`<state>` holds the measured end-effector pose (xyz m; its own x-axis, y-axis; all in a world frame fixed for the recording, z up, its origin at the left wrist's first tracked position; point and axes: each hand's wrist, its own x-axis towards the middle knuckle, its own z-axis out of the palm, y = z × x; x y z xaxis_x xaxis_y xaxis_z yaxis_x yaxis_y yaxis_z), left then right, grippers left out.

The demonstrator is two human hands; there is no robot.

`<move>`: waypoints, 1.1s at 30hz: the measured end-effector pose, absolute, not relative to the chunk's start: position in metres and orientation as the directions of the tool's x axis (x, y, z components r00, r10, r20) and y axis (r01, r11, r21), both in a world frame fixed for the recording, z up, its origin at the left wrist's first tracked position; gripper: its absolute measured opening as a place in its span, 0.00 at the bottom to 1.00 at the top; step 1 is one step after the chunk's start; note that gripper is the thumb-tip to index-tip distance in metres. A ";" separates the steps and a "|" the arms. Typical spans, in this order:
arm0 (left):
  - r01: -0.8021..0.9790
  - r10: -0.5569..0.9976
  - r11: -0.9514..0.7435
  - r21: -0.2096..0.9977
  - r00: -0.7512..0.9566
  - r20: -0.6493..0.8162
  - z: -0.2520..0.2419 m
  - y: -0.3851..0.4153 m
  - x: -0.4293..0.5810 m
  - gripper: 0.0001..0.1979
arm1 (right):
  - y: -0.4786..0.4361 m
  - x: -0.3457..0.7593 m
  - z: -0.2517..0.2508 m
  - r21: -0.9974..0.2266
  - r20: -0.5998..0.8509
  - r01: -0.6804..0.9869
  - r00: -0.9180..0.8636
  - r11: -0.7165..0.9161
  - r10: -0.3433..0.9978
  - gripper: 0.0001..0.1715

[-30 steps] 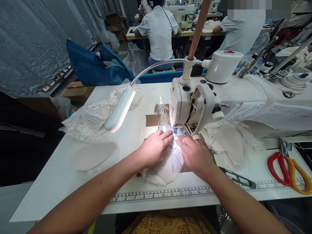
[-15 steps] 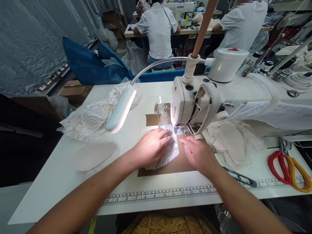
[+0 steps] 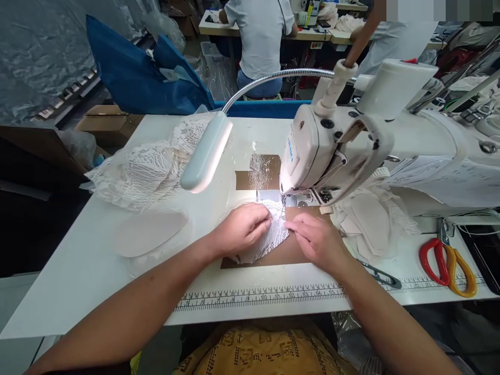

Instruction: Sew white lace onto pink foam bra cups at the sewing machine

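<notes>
A white lace piece (image 3: 274,232) lies under the needle area of the white sewing machine (image 3: 302,151), over brown tape on the table. My left hand (image 3: 246,226) is closed, its fingers curled on the lace's left part. At the lace's right edge, my right hand (image 3: 318,237) pinches the fabric between thumb and forefinger. The presser foot is small and partly hidden by the machine head. A pale oval pad (image 3: 152,234) rests left of my left forearm.
A lace pile (image 3: 136,174) is at the left, below the lamp (image 3: 207,153). More pale pads (image 3: 371,221) lie right of the needle. Red-and-yellow scissors (image 3: 447,260) and a grey flat tool (image 3: 380,276) lie near the printed ruler (image 3: 253,299). A person (image 3: 262,41) sits ahead.
The camera view has tilted down and shifted. My left hand's fingers have drawn back and curled, showing more lace; my right fingertips have come onto its right edge.
</notes>
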<state>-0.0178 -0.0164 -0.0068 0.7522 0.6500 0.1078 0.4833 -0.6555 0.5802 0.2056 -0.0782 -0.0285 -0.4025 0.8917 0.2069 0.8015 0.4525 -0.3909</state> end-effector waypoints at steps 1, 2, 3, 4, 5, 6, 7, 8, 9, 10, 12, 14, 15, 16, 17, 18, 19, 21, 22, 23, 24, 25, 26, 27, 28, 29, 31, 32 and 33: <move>0.473 0.644 -0.658 0.585 0.757 0.112 -0.007 -0.016 -0.019 0.12 | -0.080 0.205 -0.026 -0.356 0.172 0.795 -0.461 0.491 0.871 0.18; 0.455 0.624 -0.678 0.577 0.772 0.124 -0.008 -0.017 -0.019 0.11 | -0.082 0.205 -0.023 -0.319 0.129 0.792 -0.508 0.520 0.852 0.17; 0.430 0.590 -0.714 0.553 0.795 0.144 -0.010 -0.017 -0.020 0.10 | -0.084 0.204 -0.020 -0.286 0.080 0.793 -0.540 0.538 0.838 0.16; 0.401 0.544 -0.759 0.514 0.823 0.162 -0.012 -0.018 -0.020 0.10 | -0.087 0.204 -0.017 -0.261 0.034 0.799 -0.554 0.542 0.832 0.16; 0.373 0.496 -0.803 0.466 0.851 0.174 -0.013 -0.019 -0.019 0.11 | -0.090 0.203 -0.016 -0.246 -0.002 0.806 -0.555 0.538 0.832 0.17; 0.350 0.451 -0.841 0.412 0.875 0.178 -0.015 -0.020 -0.019 0.11 | -0.093 0.203 -0.015 -0.240 -0.025 0.812 -0.552 0.531 0.833 0.18; 0.333 0.414 -0.872 0.360 0.893 0.175 -0.016 -0.021 -0.018 0.12 | -0.095 0.203 -0.014 -0.242 -0.037 0.815 -0.550 0.526 0.835 0.21; 0.324 0.387 -0.893 0.312 0.907 0.167 -0.017 -0.023 -0.018 0.13 | -0.098 0.204 -0.015 -0.249 -0.038 0.816 -0.547 0.522 0.836 0.23; 0.322 0.371 -0.908 0.268 0.916 0.156 -0.018 -0.024 -0.017 0.13 | -0.100 0.204 -0.016 -0.262 -0.033 0.814 -0.544 0.518 0.838 0.25; 0.322 0.360 -0.918 0.229 0.921 0.147 -0.019 -0.025 -0.017 0.14 | -0.102 0.205 -0.017 -0.276 -0.026 0.812 -0.542 0.515 0.840 0.27; 0.324 0.347 -0.931 0.165 0.928 0.135 -0.020 -0.026 -0.016 0.15 | -0.105 0.206 -0.020 -0.299 -0.010 0.807 -0.536 0.509 0.844 0.29; 0.323 0.338 -0.938 0.123 0.932 0.128 -0.020 -0.026 -0.016 0.16 | -0.107 0.206 -0.023 -0.309 0.010 0.806 -0.528 0.504 0.849 0.29; 0.321 0.333 -0.941 0.109 0.934 0.126 -0.020 -0.026 -0.016 0.16 | -0.107 0.206 -0.024 -0.312 0.020 0.805 -0.526 0.505 0.850 0.29; 0.321 0.332 -0.942 0.098 0.935 0.125 -0.020 -0.026 -0.016 0.16 | -0.108 0.207 -0.025 -0.313 0.032 0.804 -0.524 0.506 0.851 0.29; 0.323 0.333 -0.942 0.091 0.935 0.122 -0.020 -0.026 -0.016 0.16 | -0.108 0.207 -0.026 -0.313 0.042 0.803 -0.521 0.507 0.852 0.29; 0.327 0.336 -0.941 0.088 0.934 0.120 -0.020 -0.027 -0.015 0.16 | -0.108 0.207 -0.027 -0.312 0.052 0.803 -0.519 0.508 0.853 0.29; 0.333 0.341 -0.939 0.087 0.933 0.116 -0.020 -0.027 -0.014 0.16 | -0.108 0.207 -0.028 -0.312 0.061 0.803 -0.517 0.508 0.854 0.28; 0.344 0.353 -0.935 0.092 0.928 0.117 -0.021 -0.027 -0.012 0.16 | -0.108 0.208 -0.028 -0.320 0.071 0.800 -0.514 0.508 0.855 0.28; 0.345 0.355 -0.934 0.098 0.927 0.121 -0.021 -0.027 -0.011 0.16 | -0.107 0.209 -0.028 -0.330 0.075 0.795 -0.516 0.509 0.854 0.28; 0.344 0.356 -0.933 0.104 0.926 0.125 -0.021 -0.027 -0.011 0.16 | -0.107 0.210 -0.028 -0.344 0.079 0.789 -0.516 0.509 0.853 0.28; 0.344 0.356 -0.933 0.109 0.926 0.129 -0.022 -0.028 -0.010 0.16 | -0.107 0.211 -0.028 -0.362 0.086 0.783 -0.512 0.506 0.855 0.27; 0.343 0.356 -0.932 0.115 0.925 0.131 -0.022 -0.028 -0.010 0.16 | -0.106 0.211 -0.028 -0.381 0.097 0.779 -0.503 0.499 0.859 0.26; 0.342 0.357 -0.932 0.123 0.925 0.134 -0.023 -0.029 -0.010 0.17 | -0.106 0.211 -0.027 -0.396 0.108 0.778 -0.489 0.488 0.866 0.25; 0.342 0.359 -0.930 0.133 0.923 0.137 -0.023 -0.029 -0.010 0.17 | -0.105 0.211 -0.027 -0.405 0.117 0.781 -0.472 0.476 0.874 0.25; 0.344 0.364 -0.928 0.145 0.920 0.144 -0.024 -0.029 -0.010 0.17 | -0.104 0.211 -0.027 -0.404 0.118 0.789 -0.457 0.463 0.882 0.25; 0.348 0.371 -0.924 0.158 0.916 0.154 -0.024 -0.029 -0.011 0.17 | -0.104 0.210 -0.026 -0.394 0.111 0.801 -0.446 0.452 0.888 0.25; 0.352 0.383 -0.918 0.184 0.906 0.178 -0.024 -0.029 -0.012 0.17 | -0.102 0.207 -0.026 -0.354 0.083 0.824 -0.443 0.442 0.893 0.26; 0.347 0.382 -0.917 0.197 0.905 0.188 -0.024 -0.029 -0.012 0.17 | -0.102 0.206 -0.027 -0.331 0.069 0.833 -0.447 0.443 0.892 0.27; 0.336 0.376 -0.918 0.209 0.906 0.194 -0.023 -0.029 -0.012 0.16 | -0.102 0.205 -0.027 -0.311 0.060 0.839 -0.452 0.447 0.890 0.27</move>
<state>-0.0121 -0.0286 -0.0233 0.9061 0.3759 0.1941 0.3363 -0.9184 0.2087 0.2050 -0.1019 -0.0269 -0.4521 0.8900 0.0598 0.8389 0.4470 -0.3106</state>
